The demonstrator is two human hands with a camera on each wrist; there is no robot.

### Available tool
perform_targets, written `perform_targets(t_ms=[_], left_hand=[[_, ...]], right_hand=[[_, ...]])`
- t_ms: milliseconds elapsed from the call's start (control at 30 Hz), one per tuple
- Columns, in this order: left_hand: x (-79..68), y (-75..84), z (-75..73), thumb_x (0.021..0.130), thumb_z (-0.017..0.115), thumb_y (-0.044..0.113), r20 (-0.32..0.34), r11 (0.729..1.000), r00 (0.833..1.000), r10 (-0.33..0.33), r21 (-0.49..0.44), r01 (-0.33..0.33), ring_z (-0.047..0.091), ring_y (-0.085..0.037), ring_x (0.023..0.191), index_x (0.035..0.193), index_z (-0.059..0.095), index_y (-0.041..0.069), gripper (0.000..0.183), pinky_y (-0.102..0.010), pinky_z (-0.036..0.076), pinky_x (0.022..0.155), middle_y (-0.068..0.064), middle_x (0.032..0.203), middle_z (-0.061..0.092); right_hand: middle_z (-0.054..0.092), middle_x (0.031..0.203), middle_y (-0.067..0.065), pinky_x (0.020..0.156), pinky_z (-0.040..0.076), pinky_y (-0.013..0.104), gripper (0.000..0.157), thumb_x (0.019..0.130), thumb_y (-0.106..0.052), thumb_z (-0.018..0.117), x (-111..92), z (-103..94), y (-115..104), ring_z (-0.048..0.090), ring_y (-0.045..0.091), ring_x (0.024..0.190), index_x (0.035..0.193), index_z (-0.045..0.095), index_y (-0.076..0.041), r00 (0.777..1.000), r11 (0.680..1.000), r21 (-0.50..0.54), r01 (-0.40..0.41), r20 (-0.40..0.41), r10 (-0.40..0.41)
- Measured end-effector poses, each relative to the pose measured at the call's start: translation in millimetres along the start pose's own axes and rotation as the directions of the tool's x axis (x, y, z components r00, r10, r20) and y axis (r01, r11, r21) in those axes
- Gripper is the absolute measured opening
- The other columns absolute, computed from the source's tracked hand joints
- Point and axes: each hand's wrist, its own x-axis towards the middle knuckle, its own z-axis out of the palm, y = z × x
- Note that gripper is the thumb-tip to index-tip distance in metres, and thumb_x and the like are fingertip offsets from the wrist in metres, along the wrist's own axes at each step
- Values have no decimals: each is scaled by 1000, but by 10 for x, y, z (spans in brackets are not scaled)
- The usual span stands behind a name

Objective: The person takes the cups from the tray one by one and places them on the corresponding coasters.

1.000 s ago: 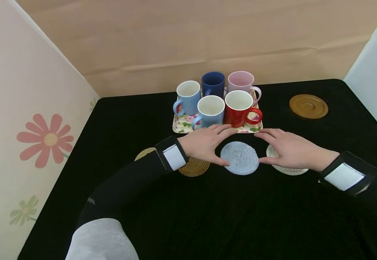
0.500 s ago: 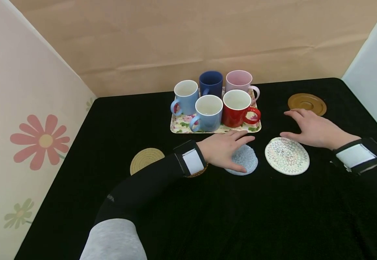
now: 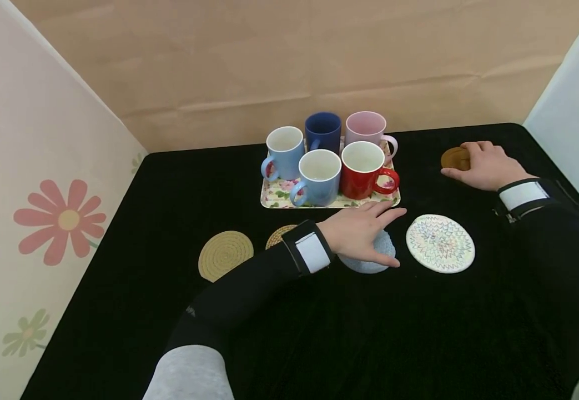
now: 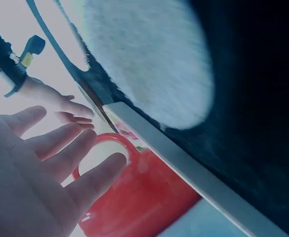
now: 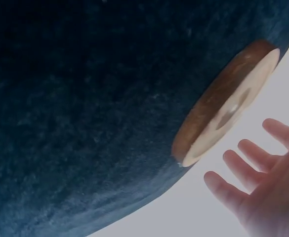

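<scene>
My right hand (image 3: 491, 166) hovers over the brown wooden saucer (image 3: 453, 160) at the back right and covers part of it. In the right wrist view the loosely spread fingers (image 5: 228, 190) stand apart from the saucer's rim. My left hand (image 3: 361, 233), fingers extended and thumb spread, hangs over the pale blue round coaster (image 3: 369, 264), hiding its upper part. To the right of that hand lies a white coaster (image 3: 441, 244) with a coloured zigzag pattern. The left wrist view shows a red mug (image 4: 149, 192) beyond the left fingers.
A floral tray (image 3: 281, 197) at the back middle carries several mugs: light blue (image 3: 319, 178), dark blue (image 3: 323, 130), pink (image 3: 366, 126) and red. At left lie a straw-coloured coaster (image 3: 226, 255) and a brown woven coaster (image 3: 276, 236), partly under the left arm. Paper wall behind.
My right hand has moved right and back, from beside the white coaster to over the brown saucer. My left hand has shifted right over the blue coaster. The mugs and coasters stay put.
</scene>
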Motion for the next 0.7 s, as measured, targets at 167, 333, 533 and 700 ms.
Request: perform_targets(t_ms=[167, 333, 533, 700], left_hand=[[119, 91, -29, 82, 54, 73, -15, 1000, 1000, -2, -25, 1, 15, -16, 145, 156, 11, 28, 97, -35, 29, 110, 0, 161, 12], [251, 150, -75, 81, 53, 75, 3, 999, 999, -34, -39, 34, 10, -14, 146, 156, 9, 31, 98, -35, 27, 111, 3, 162, 9], [353, 166, -102, 81, 51, 77, 33, 996, 996, -85, -12, 85, 9, -14, 146, 156, 6, 33, 98, -36, 26, 112, 5, 162, 7], [387, 159, -108, 81, 50, 78, 43, 994, 993, -108, 10, 108, 9, -14, 146, 156, 5, 34, 98, -38, 26, 112, 5, 162, 7]], right_hand=[[19, 135, 46, 89, 30, 75, 99, 90, -66, 45, 51, 23, 62, 23, 62, 116, 142, 19, 14, 998, 997, 41, -69, 17, 69], [19, 135, 46, 92, 27, 74, 105, 88, -70, 46, 102, 43, 67, 23, 63, 117, 144, 16, 14, 995, 993, 65, -98, 16, 97], [18, 135, 46, 93, 26, 74, 108, 86, -71, 46, 154, 81, 61, 21, 64, 119, 144, 13, 15, 992, 988, 90, -127, 25, 125], [16, 137, 47, 93, 26, 74, 113, 84, -72, 47, 182, 98, 93, 19, 64, 121, 146, 8, 14, 985, 976, 136, -172, 36, 169]])
